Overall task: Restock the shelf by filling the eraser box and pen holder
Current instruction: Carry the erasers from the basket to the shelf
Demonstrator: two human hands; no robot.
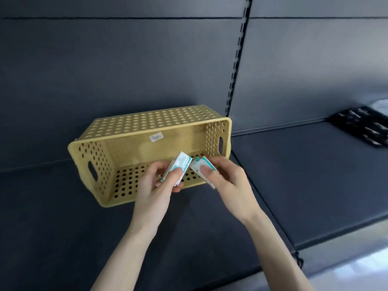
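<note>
Head view. The yellow perforated basket [147, 131] lies on its side on the dark shelf [52, 227] with its mouth toward you. Its solid bottom, with a white sticker [156, 137], faces the back panel [105, 70]. Each end wall has a handle slot.

Your left hand [155, 185] is at the lower rim of the mouth. Its fingers are curled and the thumb pinches the left erasers [178, 164], a small, tilted white-and-teal stack. Your right hand [228, 181] is just beside it, thumb pressed on the right erasers [199, 162], a similar tilted stack. The two stacks nearly meet at their upper corners. Both are at the right half of the mouth; I cannot tell whether they are past the rim.

Room: the basket's inside shows open to the left of your hands. Shelf surface stretches wide to the left and in front of the basket.

Edges: a slotted post [237, 66] and a seam divide this shelf from the neighbouring shelf [304, 175]. The basket's right end stands just beside that seam. A blurred black object [363, 127] lies at the far right, at the back of the neighbouring shelf, well apart.
</note>
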